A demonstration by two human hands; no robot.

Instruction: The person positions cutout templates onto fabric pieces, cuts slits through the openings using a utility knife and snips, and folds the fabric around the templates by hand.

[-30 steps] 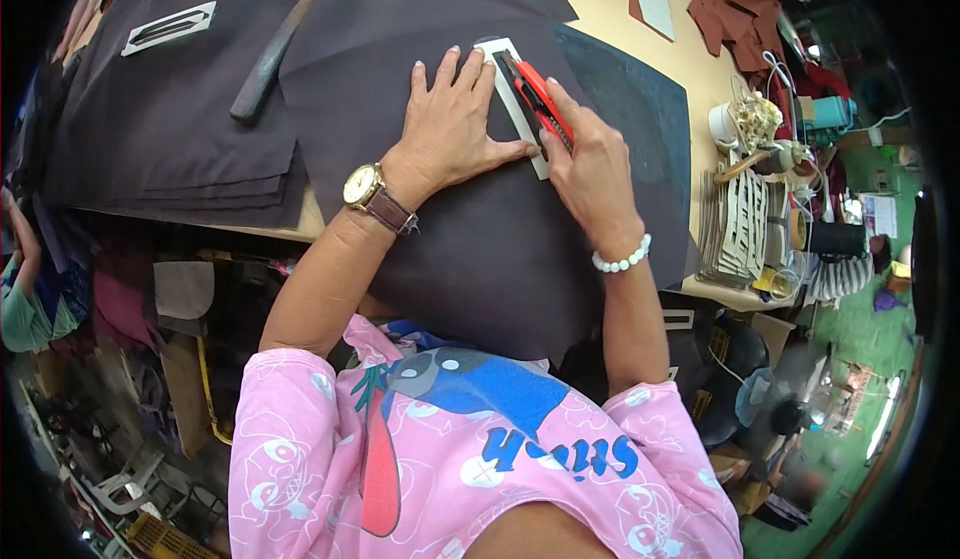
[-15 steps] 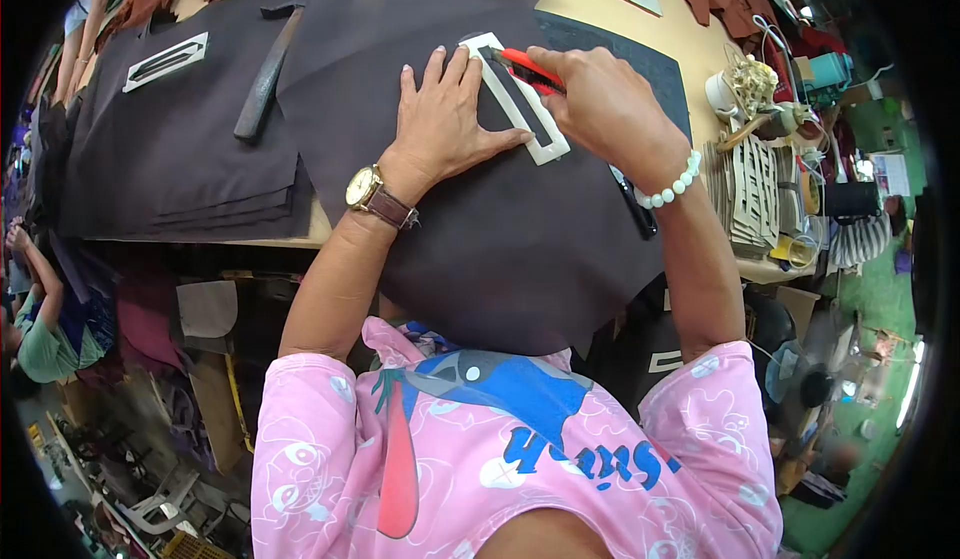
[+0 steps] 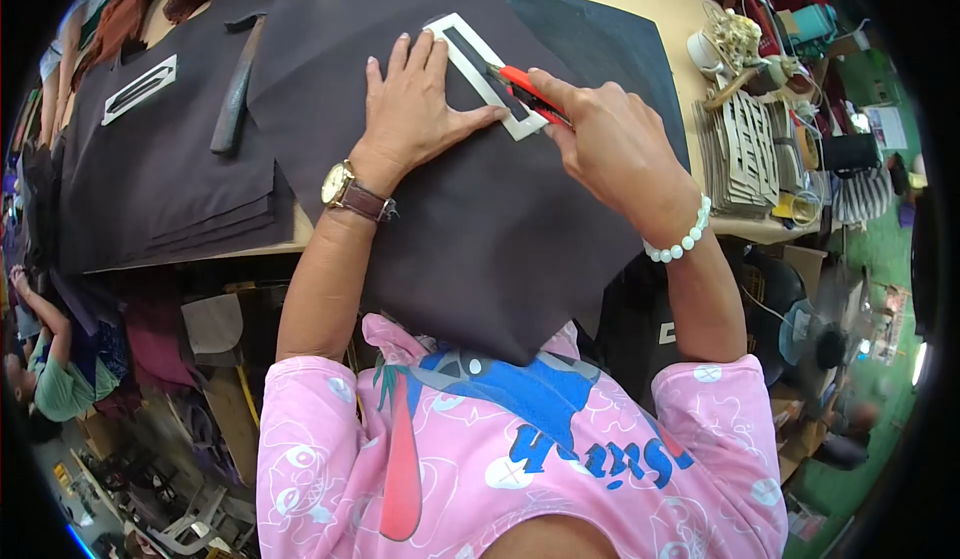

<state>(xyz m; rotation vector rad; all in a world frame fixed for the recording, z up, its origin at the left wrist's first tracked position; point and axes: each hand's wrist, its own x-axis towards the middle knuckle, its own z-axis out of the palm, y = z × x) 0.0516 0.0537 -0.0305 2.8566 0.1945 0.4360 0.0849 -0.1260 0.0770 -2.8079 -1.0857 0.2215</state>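
My left hand (image 3: 410, 104) lies flat with fingers spread on a dark brown sheet (image 3: 480, 219) that looks like leather. Its fingertips and thumb touch the left edge of a white rectangular frame template (image 3: 528, 127) with a long slot. A red utility knife (image 3: 535, 95) is gripped in my right hand (image 3: 625, 149), forefinger stretched along its handle. The blade tip is inside the slot, near its right edge, around the middle of its length. The sheet's near edge hangs over the table edge against my shirt.
A hammer (image 3: 238, 89) and a second white slotted template (image 3: 140, 89) lie on stacked dark sheets at left. On the right stand a pile of card templates (image 3: 735, 154) and a white cup (image 3: 704, 51). Another person (image 3: 62, 379) is at far left.
The knife has moved along the slot toward the template's near end. My left hand keeps its place on the template. The whole view has shifted slightly.
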